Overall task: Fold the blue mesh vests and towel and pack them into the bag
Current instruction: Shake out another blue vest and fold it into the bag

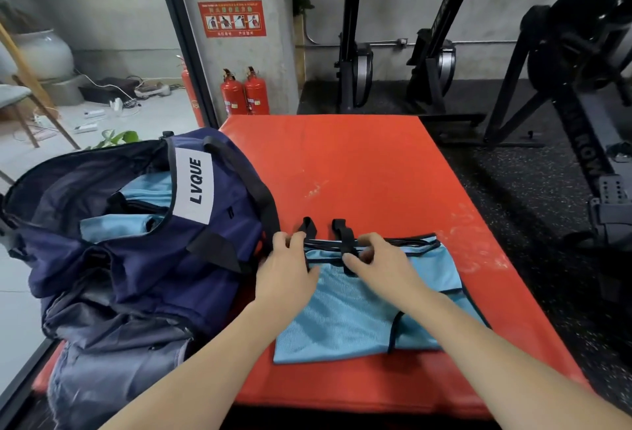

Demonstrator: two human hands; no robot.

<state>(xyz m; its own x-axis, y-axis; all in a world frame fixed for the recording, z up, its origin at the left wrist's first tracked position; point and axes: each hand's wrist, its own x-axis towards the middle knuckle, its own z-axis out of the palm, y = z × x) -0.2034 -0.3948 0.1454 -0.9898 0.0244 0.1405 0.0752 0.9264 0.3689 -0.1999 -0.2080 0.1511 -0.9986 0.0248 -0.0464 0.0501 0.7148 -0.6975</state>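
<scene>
On a red padded mat (359, 169) in a gym, with dark exercise machines (578, 63) behind it and two red fire extinguishers (244, 92) against a concrete pillar, a person works from a head-worn view. To the left, partly on the mat, sits a large navy bag (136, 258), unzipped and gaping, with a white label. Light blue fabric (116, 226) already lies inside it, so some pieces appear packed; whether the towel is among them cannot be told.

In front of the person, flat on the mat just beside the bag, lies a blue mesh vest (362, 313) edged in black, seemingly folded at least once. Its black straps (342, 233) poke out at the far edge.

The left hand (287, 275) rests on the vest's near-left corner, fingers curled over the far edge. The right hand (379, 258) pinches a strap between thumb and fingers. This vest probably needs more folding before it goes into the bag.
</scene>
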